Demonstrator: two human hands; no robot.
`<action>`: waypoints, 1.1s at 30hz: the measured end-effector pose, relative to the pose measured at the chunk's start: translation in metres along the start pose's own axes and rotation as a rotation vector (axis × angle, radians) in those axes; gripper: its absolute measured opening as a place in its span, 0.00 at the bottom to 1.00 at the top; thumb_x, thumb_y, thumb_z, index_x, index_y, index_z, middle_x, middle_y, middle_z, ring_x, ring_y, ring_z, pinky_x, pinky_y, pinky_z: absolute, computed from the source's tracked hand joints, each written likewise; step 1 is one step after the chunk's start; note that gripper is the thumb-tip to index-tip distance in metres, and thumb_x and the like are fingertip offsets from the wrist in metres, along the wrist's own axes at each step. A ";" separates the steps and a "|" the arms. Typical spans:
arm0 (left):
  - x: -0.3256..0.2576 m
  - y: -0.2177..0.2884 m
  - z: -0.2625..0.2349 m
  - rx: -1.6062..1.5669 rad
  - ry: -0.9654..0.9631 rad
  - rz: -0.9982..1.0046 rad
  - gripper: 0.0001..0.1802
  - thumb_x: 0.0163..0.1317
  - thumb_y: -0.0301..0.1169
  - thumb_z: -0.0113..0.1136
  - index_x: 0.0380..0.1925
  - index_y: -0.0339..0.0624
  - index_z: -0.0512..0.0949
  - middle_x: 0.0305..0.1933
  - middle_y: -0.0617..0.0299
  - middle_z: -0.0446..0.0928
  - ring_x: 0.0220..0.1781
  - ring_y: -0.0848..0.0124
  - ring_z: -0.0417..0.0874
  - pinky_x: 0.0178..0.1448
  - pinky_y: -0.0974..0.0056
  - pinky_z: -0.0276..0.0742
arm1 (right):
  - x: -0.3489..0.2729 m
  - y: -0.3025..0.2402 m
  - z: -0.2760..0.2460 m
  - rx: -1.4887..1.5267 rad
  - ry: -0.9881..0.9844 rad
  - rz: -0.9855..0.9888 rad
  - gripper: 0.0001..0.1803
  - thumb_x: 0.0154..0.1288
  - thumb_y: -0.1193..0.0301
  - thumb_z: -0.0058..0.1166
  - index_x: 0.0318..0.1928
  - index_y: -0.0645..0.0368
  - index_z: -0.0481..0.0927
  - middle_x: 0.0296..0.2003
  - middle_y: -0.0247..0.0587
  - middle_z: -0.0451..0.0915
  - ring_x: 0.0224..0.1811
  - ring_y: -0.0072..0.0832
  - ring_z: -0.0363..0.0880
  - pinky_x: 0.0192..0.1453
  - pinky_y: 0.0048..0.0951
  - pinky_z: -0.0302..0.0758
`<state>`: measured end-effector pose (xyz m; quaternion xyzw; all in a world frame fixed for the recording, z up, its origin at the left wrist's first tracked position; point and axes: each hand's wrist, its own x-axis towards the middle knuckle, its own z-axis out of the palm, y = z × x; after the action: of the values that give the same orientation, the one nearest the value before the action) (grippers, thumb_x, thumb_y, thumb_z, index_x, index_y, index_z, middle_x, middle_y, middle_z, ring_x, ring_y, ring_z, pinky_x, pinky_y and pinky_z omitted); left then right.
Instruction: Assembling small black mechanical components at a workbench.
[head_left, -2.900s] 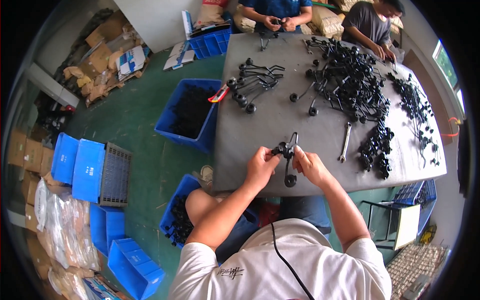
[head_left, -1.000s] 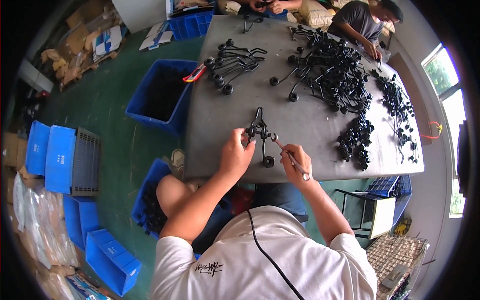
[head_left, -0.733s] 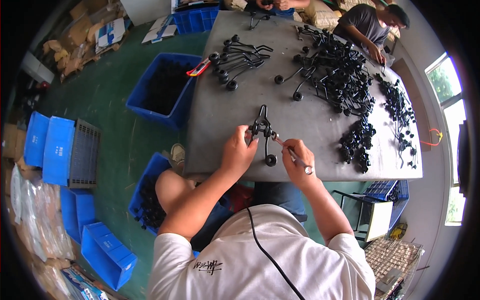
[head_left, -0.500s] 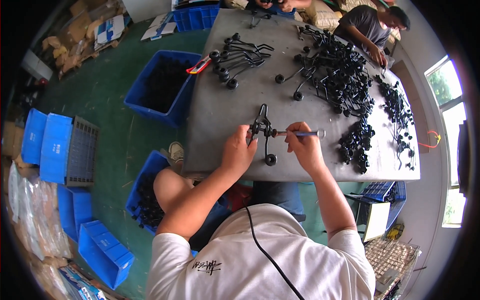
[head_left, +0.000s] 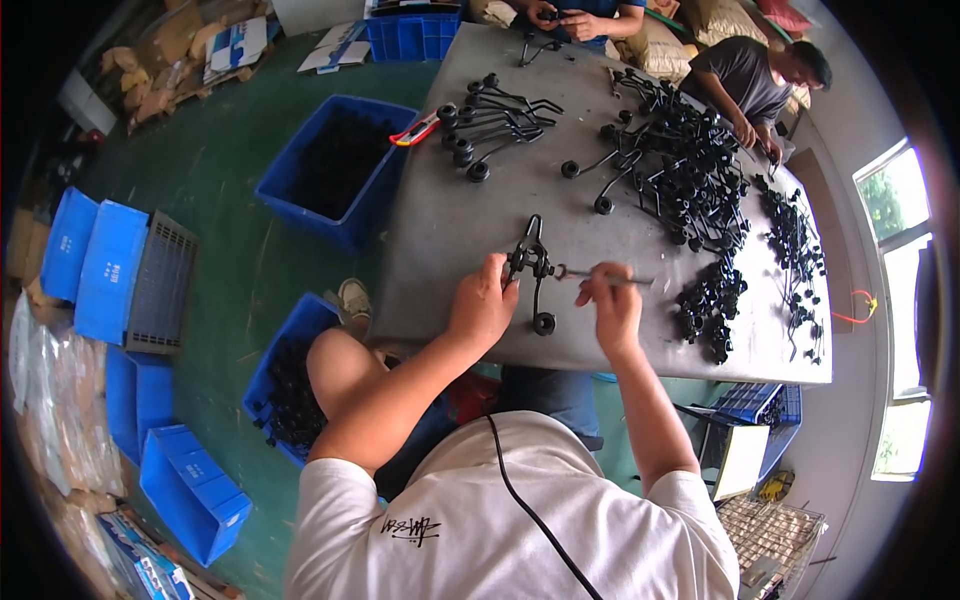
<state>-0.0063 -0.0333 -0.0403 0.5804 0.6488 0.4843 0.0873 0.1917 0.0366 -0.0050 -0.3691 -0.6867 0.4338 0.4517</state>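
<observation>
Near the table's front edge, my left hand (head_left: pixel 485 305) is closed on a black metal rod part (head_left: pixel 538 262), with a looped upper end, a bushing cluster in the middle and a round eye below. My right hand (head_left: pixel 612 300) pinches a slim silvery wrench (head_left: pixel 632 279) between thumb and fingers. The wrench's jawed end points left, beside the middle of the rod part, with what looks like a narrow gap between them. Blur hides the outline of the wrench's far end. Several similar black rods (head_left: pixel 500 118) lie fanned out farther up the table.
A large heap of black rod parts (head_left: pixel 690 170) covers the table's right half. A red utility knife (head_left: pixel 414 129) overhangs the left edge. Blue bins (head_left: pixel 345 215) holding black parts stand on the floor at left. A co-worker (head_left: pixel 745 85) handles a part at the far right; another sits beyond.
My right hand has drawn the wrench slightly off the rod part's middle, and the wrench has turned in my fingers. My left hand keeps its grip. The whole view has shifted a little.
</observation>
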 end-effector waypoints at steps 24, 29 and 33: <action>-0.071 -0.074 -0.244 -0.003 0.623 -0.395 0.20 0.68 0.28 0.63 0.56 0.36 0.70 0.35 0.61 0.79 0.34 0.76 0.78 0.35 0.69 0.75 | 0.025 -0.006 -0.067 -0.908 -0.344 0.221 0.20 0.69 0.53 0.54 0.35 0.59 0.76 0.30 0.52 0.82 0.36 0.57 0.80 0.42 0.51 0.75; -0.149 -0.155 -0.289 0.060 0.722 -0.669 0.18 0.69 0.27 0.61 0.55 0.37 0.70 0.35 0.60 0.79 0.33 0.75 0.78 0.34 0.71 0.73 | 0.027 0.012 -0.094 -1.036 -0.295 0.249 0.20 0.69 0.53 0.54 0.35 0.59 0.77 0.29 0.51 0.83 0.37 0.53 0.82 0.42 0.50 0.77; -0.253 -0.206 -0.285 0.583 0.674 -0.821 0.21 0.65 0.29 0.64 0.54 0.33 0.72 0.39 0.50 0.81 0.40 0.57 0.82 0.50 0.55 0.78 | 0.033 0.014 -0.083 -1.101 -0.250 0.181 0.17 0.68 0.56 0.57 0.36 0.59 0.77 0.30 0.48 0.82 0.35 0.50 0.83 0.41 0.48 0.77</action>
<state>-0.2575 -0.3656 -0.1570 0.0971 0.9177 0.3704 -0.1058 0.2607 0.0931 0.0094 -0.5534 -0.8252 0.0896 0.0691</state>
